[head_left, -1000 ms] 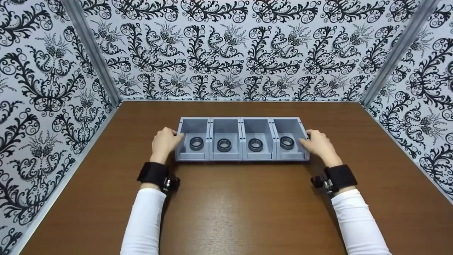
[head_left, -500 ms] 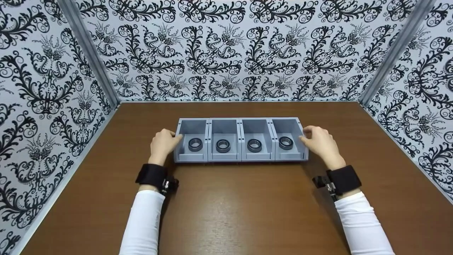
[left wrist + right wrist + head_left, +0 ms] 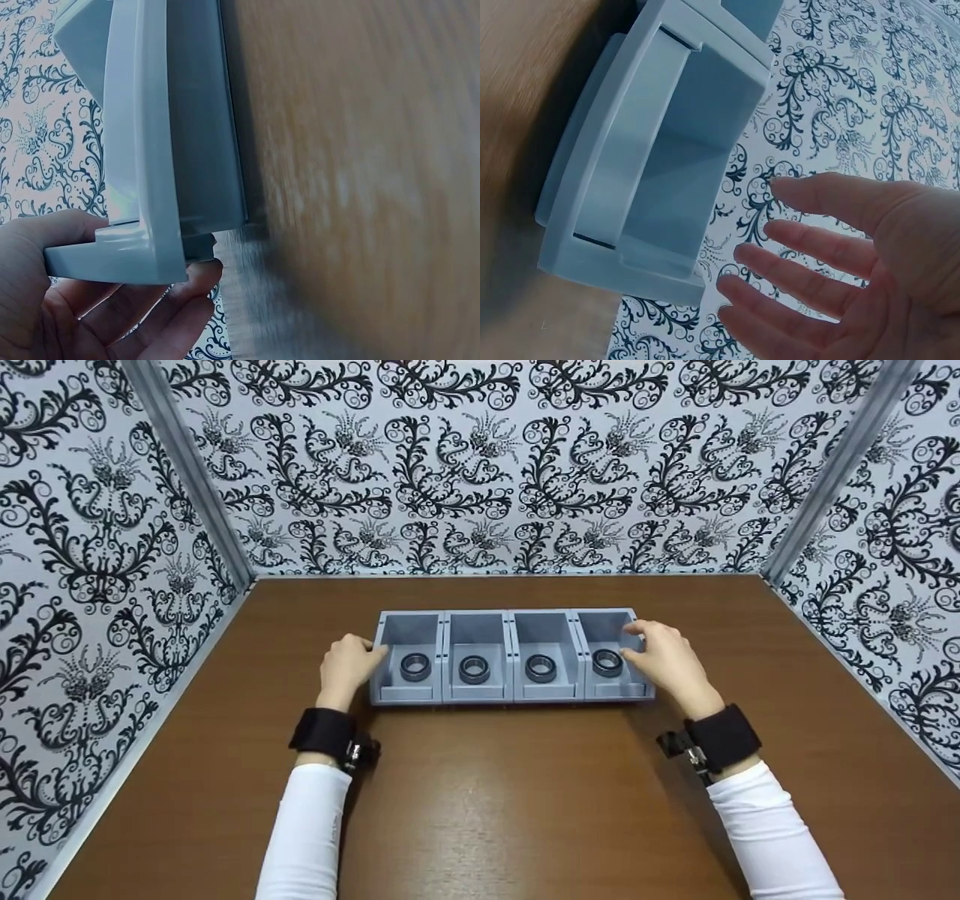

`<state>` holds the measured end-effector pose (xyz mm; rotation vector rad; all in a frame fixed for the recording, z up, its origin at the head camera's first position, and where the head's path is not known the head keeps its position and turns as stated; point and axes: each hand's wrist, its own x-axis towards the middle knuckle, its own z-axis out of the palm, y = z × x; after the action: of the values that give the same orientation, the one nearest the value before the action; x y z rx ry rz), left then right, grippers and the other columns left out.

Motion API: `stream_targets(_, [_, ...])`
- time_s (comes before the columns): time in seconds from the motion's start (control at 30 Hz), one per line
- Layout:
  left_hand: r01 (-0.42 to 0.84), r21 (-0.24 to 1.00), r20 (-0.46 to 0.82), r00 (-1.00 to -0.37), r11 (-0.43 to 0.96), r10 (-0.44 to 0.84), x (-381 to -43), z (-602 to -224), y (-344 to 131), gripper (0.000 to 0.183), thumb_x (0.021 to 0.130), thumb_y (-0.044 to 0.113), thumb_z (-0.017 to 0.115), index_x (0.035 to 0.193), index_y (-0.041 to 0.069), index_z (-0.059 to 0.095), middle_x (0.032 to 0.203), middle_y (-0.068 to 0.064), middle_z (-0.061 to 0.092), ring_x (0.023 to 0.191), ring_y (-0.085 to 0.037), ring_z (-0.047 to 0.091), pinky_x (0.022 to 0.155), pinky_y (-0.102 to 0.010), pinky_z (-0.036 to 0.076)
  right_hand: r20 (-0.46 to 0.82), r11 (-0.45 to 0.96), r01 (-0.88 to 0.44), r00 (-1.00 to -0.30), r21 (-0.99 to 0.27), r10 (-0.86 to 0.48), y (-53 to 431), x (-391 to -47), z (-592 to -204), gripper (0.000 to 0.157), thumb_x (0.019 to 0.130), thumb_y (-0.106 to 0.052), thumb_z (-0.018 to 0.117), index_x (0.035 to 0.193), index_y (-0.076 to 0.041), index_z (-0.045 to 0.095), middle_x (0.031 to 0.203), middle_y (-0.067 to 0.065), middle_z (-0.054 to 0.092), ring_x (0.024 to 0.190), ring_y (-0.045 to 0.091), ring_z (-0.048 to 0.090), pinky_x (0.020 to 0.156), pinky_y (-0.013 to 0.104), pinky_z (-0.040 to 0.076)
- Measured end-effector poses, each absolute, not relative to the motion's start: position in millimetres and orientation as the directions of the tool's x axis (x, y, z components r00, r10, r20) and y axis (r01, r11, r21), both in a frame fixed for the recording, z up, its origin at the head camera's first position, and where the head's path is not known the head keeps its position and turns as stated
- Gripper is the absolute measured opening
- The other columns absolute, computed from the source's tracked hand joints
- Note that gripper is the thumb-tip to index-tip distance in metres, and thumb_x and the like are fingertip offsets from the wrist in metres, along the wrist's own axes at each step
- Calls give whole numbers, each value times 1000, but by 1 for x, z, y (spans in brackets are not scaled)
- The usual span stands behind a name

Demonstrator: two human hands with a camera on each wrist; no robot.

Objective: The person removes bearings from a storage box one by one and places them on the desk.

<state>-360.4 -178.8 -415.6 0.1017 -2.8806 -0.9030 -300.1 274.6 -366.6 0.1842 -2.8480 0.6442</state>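
Observation:
Four-in-a-row would overcount, so several light grey storage bins stand side by side in the head view, each with a black ring bearing inside. My left hand [image 3: 349, 666] grips the side wall of the leftmost bin [image 3: 409, 694], thumb over the rim and fingers outside and beneath, as the left wrist view shows. Its bearing [image 3: 405, 668] lies on the bin floor. My right hand [image 3: 670, 661] hovers over the right wall of the rightmost bin [image 3: 602, 625], thumb and fingers spread, holding nothing. The bearing [image 3: 597, 664] in that bin lies just left of the thumb tip.
The brown tabletop [image 3: 480, 795] stretches in front of the bins and to both sides. A patterned back wall [image 3: 480, 472] stands behind it, with side walls at left and right joined by grey metal posts [image 3: 199, 472].
My right hand has let go of the rightmost bin's outer wall and moved up and left over its rim, fingers spreading. The left hand keeps its grip; the bins have barely shifted.

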Motion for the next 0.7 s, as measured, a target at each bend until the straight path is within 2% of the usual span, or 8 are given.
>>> stream_targets(0.17, [-34, 577, 95, -990, 816, -108, -360, -415, -178, 39, 95, 40, 61, 105, 8, 80, 122, -24, 73, 106, -46, 71, 86, -57, 56, 214, 894, -176, -973, -412, -93, 272, -306, -370, 43, 93, -12, 68, 132, 6, 63, 134, 29, 65, 108, 48, 66, 95, 62, 50])
stream_targets(0.27, [-36, 574, 88, -991, 818, -105, -360, -415, -178, 40, 95, 41, 61, 111, 9, 80, 126, -25, 72, 109, -47, 70, 88, -57, 56, 203, 896, -177, -974, -408, -100, 270, -309, -373, 45, 92, -11, 70, 133, 7, 62, 133, 29, 65, 103, 46, 67, 93, 62, 51])
stream_targets(0.37, [-35, 572, 86, -991, 819, -102, -360, -415, -178, 41, 96, 41, 60, 113, 8, 79, 127, -25, 71, 111, -47, 70, 89, -58, 56, 191, 898, -179, -975, -402, -109, 268, -312, -375, 47, 92, -11, 70, 134, 7, 61, 134, 29, 65, 107, 46, 67, 95, 62, 51])
stream_targets(0.57, [-40, 574, 83, -991, 818, -107, -360, -415, -178, 39, 96, 41, 61, 105, 8, 81, 124, -22, 73, 110, -46, 70, 89, -57, 56, 157, 900, -182, -979, -396, -129, 265, -318, -380, 48, 93, -11, 68, 136, 8, 59, 132, 31, 65, 113, 48, 65, 98, 63, 49])
stream_targets(0.7, [-43, 573, 82, -991, 819, -109, -361, -416, -178, 38, 96, 41, 61, 92, 9, 79, 117, -21, 75, 101, -43, 71, 82, -55, 55, 151, 904, -183, -980, -386, -134, 263, -323, -384, 48, 92, -10, 69, 135, 9, 59, 132, 32, 64, 117, 51, 63, 101, 64, 48])
